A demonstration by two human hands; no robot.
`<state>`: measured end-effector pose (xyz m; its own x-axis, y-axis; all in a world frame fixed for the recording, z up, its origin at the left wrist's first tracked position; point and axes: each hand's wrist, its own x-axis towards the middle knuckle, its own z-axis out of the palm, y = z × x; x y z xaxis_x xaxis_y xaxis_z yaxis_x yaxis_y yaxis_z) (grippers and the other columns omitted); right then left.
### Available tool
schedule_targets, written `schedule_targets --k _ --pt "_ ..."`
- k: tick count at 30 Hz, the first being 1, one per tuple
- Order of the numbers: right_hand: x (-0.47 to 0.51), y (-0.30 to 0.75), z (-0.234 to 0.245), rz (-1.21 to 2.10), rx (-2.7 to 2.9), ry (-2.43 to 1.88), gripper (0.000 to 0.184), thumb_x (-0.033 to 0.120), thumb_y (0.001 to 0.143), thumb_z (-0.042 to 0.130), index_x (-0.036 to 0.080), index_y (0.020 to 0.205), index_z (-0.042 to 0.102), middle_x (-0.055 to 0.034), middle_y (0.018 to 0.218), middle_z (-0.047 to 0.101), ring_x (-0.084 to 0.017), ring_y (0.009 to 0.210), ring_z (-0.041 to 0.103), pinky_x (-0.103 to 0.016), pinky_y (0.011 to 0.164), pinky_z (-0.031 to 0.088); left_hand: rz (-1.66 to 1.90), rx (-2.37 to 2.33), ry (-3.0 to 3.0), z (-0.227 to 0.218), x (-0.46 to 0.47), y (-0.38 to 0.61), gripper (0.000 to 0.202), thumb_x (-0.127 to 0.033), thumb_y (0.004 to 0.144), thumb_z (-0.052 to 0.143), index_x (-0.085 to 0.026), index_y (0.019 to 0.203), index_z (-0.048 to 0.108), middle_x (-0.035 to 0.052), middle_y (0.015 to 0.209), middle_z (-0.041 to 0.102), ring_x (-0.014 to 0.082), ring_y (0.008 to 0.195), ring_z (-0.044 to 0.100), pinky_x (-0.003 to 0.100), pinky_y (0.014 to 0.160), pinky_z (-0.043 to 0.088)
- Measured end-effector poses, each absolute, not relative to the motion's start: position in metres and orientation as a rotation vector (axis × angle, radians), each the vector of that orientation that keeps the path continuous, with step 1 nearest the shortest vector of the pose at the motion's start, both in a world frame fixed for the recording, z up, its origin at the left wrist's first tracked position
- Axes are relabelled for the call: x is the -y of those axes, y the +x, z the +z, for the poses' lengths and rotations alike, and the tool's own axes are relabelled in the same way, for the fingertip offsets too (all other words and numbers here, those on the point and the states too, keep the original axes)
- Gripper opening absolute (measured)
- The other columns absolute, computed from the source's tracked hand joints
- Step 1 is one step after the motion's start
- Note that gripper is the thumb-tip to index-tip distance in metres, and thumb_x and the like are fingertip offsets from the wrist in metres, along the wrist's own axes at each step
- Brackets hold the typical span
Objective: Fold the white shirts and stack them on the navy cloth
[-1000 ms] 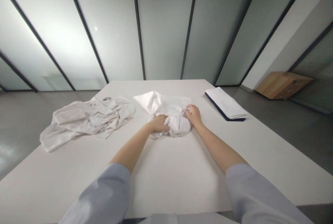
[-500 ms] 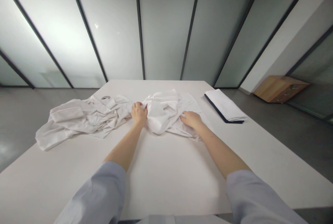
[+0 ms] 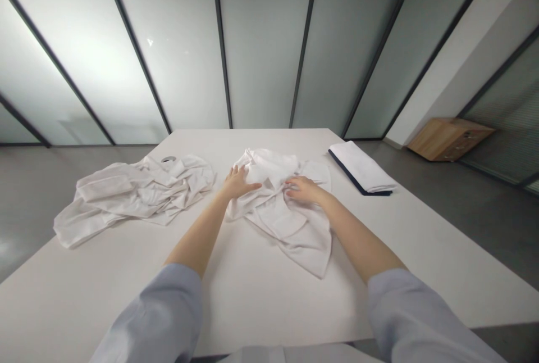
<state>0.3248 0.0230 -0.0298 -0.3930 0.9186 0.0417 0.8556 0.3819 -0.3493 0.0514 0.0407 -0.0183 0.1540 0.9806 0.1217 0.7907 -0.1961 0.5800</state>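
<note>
Spread out now, the middle white garment (image 3: 286,225) has gone from a bunched heap to a looser sheet, and both hands have opened onto it. Frosted glass partitions (image 3: 263,42) fill the far side, and a wooden cabinet (image 3: 448,138) sits on the grey floor (image 3: 475,222) at right. On the white table (image 3: 261,295), the garment lies mid-table, a long point aimed toward the person. A crumpled white garment (image 3: 138,194) lies just left of it, nearly touching, and a grey-rimmed ring (image 3: 168,159), maybe tape, sits at that pile's far edge. A folded white cloth with dark trim (image 3: 362,169) lies to the right, apart. Risk: white on white hides edges, so a layer could stay folded under unnoticed, and a dragging palm could rumple the cloth or catch the nearby pile. Arms reach forward, elbows out, in pale blue sleeves. Left hand (image 3: 238,182) is palm down, fingers splayed wide at the garment's far-left folds, holding nothing. Right hand (image 3: 304,190) lies flat on the cloth, fingers close together, not gripping.
</note>
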Motion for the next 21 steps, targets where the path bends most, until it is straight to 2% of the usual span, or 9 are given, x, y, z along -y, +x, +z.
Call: schedule_targets --k 2,5,7,9,11,14,16,18,21 --pt "-0.028 0.331 -0.046 0.24 2.393 -1.701 0.055 0.043 0.082 0.063 0.018 0.131 0.056 -0.0145 0.144 0.046 -0.029 0.133 0.041 -0.04 0.108 0.032 0.682 -1.896 2.224 -0.008 -0.031 0.06 0.092 -0.052 0.066 0.072 -0.016 0.141 0.034 0.0195 0.153 0.027 0.0377 0.142 0.02 0.048 0.11 0.027" --pt "-0.031 0.333 -0.061 0.193 2.346 -1.892 0.063 0.056 0.085 0.054 0.02 0.137 0.048 -0.0159 0.15 0.036 -0.03 0.137 0.034 -0.046 0.107 0.031 0.825 -1.908 2.336 0.004 -0.014 0.08 0.053 -0.04 0.085 0.054 -0.018 0.132 0.042 0.0163 0.136 0.051 0.0289 0.127 0.047 0.04 0.102 0.037" --pt "-0.03 0.331 -0.062 0.155 2.313 -1.986 0.063 0.06 0.087 0.049 0.021 0.136 0.049 -0.016 0.148 0.039 -0.032 0.134 0.037 -0.049 0.104 0.033 0.697 -1.827 2.387 0.008 -0.003 0.094 0.039 -0.043 0.089 0.045 -0.021 0.121 0.05 0.012 0.115 0.064 0.0263 0.109 0.059 0.038 0.092 0.043" --pt "-0.028 0.328 -0.058 0.099 2.277 -2.073 0.062 0.063 0.086 0.046 0.02 0.131 0.053 -0.017 0.141 0.046 -0.034 0.128 0.044 -0.052 0.098 0.037 0.419 -1.747 2.417 0.007 0.004 0.105 0.042 -0.054 0.086 0.047 -0.023 0.112 0.057 0.0101 0.105 0.068 0.0282 0.102 0.062 0.04 0.087 0.045" --pt "-0.024 0.323 -0.051 0.046 2.26 -2.141 0.063 0.066 0.085 0.045 0.018 0.123 0.059 -0.0183 0.131 0.055 -0.036 0.121 0.049 -0.051 0.093 0.04 0.172 -1.704 2.41 -0.001 0.007 0.11 0.052 -0.065 0.079 0.05 -0.023 0.107 0.06 0.0121 0.107 0.068 0.0324 0.104 0.062 0.043 0.087 0.045" --pt "-0.017 0.317 -0.039 0.01 2.343 -2.133 0.057 0.063 0.085 0.048 0.017 0.112 0.065 -0.0188 0.116 0.065 -0.034 0.113 0.055 -0.042 0.089 0.043 0.051 -1.732 2.385 -0.019 0.0 0.105 0.067 -0.073 0.074 0.049 -0.018 0.111 0.06 0.0183 0.117 0.065 0.0373 0.112 0.057 0.051 0.096 0.039" --pt "-0.013 0.311 -0.032 0.017 2.418 -2.08 0.05 0.057 0.086 0.051 0.017 0.11 0.067 -0.0176 0.11 0.068 -0.031 0.107 0.059 -0.037 0.086 0.044 0.083 -1.793 2.385 -0.032 -0.01 0.095 0.073 -0.073 0.073 0.049 -0.017 0.119 0.057 0.0207 0.127 0.058 0.038 0.123 0.049 0.055 0.104 0.029" --pt "-0.007 0.305 -0.024 0.021 2.473 -2.01 0.046 0.052 0.086 0.052 0.018 0.112 0.067 -0.0159 0.109 0.069 -0.03 0.102 0.062 -0.034 0.083 0.045 0.129 -1.857 2.373 -0.043 -0.021 0.082 0.077 -0.071 0.074 0.049 -0.018 0.13 0.049 0.021 0.142 0.046 0.0365 0.135 0.035 0.057 0.109 0.02" --pt "0.0 0.295 -0.016 0.031 2.549 -1.873 0.045 0.05 0.085 0.053 0.019 0.115 0.066 -0.0134 0.107 0.07 -0.028 0.099 0.064 -0.032 0.082 0.045 0.181 -1.889 2.35 -0.053 -0.033 0.064 0.072 -0.061 0.08 0.05 -0.019 0.137 0.041 0.019 0.15 0.035 0.0319 0.141 0.026 0.054 0.111 0.019"
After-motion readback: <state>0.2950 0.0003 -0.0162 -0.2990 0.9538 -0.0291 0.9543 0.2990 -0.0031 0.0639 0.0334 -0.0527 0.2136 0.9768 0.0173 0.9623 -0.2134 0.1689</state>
